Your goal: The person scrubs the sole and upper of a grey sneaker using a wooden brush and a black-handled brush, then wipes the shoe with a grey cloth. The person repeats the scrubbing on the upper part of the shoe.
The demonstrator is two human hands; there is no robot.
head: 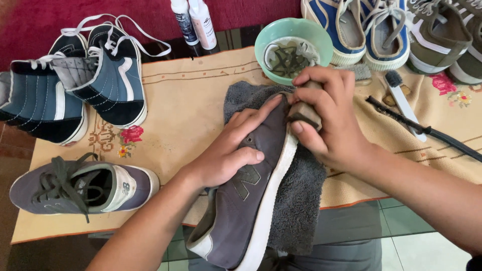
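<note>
Over the grey towel: I see the grey sneaker (246,190) lying on its side on the towel (301,200), toe toward the green bowl (293,47).
Left hand (236,150): my grip wraps the sneaker's upper, thumb across its side.
Right hand (326,118): my grip is closed around a small brush (304,113) at the sneaker's toe.
Desk: the matching sneaker (80,188), blue high-tops (75,83), two bottles (193,20) and a long brush (404,103) rest on the embroidered cloth (186,100).

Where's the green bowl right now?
In the head view, the green bowl sits top centre on the tan cloth, just above the right hand, left of the blue sneakers.
</note>
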